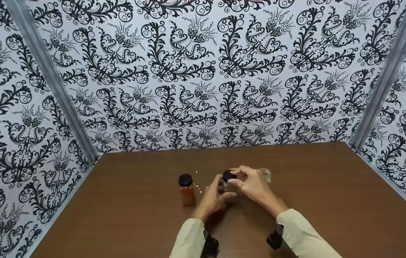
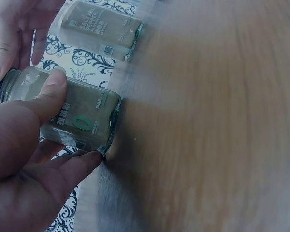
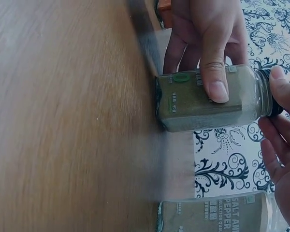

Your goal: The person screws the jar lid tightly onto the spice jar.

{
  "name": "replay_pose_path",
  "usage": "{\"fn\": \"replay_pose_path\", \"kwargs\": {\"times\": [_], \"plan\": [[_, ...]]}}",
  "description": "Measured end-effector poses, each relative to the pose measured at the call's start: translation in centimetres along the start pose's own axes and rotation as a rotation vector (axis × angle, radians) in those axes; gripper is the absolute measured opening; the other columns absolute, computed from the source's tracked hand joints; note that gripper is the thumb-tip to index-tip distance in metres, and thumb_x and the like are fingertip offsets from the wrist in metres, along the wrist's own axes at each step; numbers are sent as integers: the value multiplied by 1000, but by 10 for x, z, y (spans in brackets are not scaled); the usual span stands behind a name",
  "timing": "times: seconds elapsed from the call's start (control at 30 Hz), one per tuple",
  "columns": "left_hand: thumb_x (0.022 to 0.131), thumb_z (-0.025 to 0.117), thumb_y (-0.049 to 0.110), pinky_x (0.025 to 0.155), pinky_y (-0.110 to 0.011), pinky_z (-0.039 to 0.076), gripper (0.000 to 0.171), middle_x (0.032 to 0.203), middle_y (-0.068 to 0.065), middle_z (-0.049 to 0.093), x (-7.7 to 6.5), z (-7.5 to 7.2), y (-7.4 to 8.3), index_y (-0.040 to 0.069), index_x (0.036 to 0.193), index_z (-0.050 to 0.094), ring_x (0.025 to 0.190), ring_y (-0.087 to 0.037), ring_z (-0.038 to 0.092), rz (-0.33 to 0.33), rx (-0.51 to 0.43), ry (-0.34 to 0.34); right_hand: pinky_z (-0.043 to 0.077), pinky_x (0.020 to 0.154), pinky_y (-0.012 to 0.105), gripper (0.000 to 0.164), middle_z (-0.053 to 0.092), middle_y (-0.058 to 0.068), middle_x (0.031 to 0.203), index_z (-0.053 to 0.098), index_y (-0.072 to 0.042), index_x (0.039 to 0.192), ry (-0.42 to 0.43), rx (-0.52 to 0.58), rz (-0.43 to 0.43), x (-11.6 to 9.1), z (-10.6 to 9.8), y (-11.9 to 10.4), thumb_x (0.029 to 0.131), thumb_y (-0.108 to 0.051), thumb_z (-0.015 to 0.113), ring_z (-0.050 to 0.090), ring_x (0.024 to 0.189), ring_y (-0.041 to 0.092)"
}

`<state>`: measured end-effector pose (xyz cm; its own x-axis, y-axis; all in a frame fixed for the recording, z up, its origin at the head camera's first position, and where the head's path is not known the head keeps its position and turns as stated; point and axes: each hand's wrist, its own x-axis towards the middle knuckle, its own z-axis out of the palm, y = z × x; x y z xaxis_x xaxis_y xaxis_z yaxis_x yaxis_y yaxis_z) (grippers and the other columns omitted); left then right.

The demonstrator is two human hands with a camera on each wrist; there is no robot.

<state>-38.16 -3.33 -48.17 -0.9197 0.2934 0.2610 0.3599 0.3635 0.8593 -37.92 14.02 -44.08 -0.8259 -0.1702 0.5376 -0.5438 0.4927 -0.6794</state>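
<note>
A square glass spice jar [image 2: 82, 111] with greenish-brown powder and a green mark on its label stands on the table between the hands. My left hand [image 1: 213, 199] grips its body, thumb on one side and fingers on the other. At the top, my right hand [image 1: 255, 184] pinches the black lid [image 3: 273, 104] between thumb and fingers. Just right of it stands a second glass jar [image 3: 198, 215], labelled salt and pepper, partly behind the right hand in the head view.
Left of the hands stands a jar of orange-red spice [image 1: 187, 195] with a black lid. Small pale specks [image 1: 198, 187] lie on the brown table [image 1: 131, 222] beside it. Patterned black-and-white panels [image 1: 196, 89] enclose the back and sides.
</note>
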Motion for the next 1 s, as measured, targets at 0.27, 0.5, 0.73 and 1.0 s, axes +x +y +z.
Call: {"fn": "replay_pose_path", "kwargs": {"times": [0.27, 0.5, 0.73, 1.0], "plan": [[89, 75, 22, 58, -24, 50, 50, 127, -18, 63, 1, -1, 2, 15, 132, 49, 115, -33, 65, 11, 18, -9, 60, 79, 44, 21, 76, 12, 110, 73, -7, 99, 25, 15, -41, 1, -1, 0, 82, -17, 82, 72, 86, 28], [90, 75, 21, 52, -24, 48, 50, 126, -18, 63, 2, 0, 1, 16, 132, 49, 114, -33, 65, -2, -11, -13, 59, 82, 45, 20, 76, 13, 107, 72, -8, 96, 24, -7, -33, 1, 0, 2, 82, -16, 82, 72, 90, 33], [89, 75, 22, 49, -24, 48, 50, 127, -20, 63, 1, 0, -1, 18, 132, 50, 112, -33, 66, -4, -13, -5, 59, 82, 44, 19, 75, 15, 108, 72, -8, 95, 3, -3, -13, 2, 0, 2, 83, -18, 81, 72, 92, 35], [88, 77, 23, 51, -21, 45, 50, 120, -17, 66, -1, 1, 0, 14, 130, 51, 98, -26, 67, 41, 3, 6, 58, 80, 45, 18, 76, 8, 102, 70, -12, 89, -2, -64, -24, 2, 1, 1, 83, -23, 82, 71, 90, 24]]}}
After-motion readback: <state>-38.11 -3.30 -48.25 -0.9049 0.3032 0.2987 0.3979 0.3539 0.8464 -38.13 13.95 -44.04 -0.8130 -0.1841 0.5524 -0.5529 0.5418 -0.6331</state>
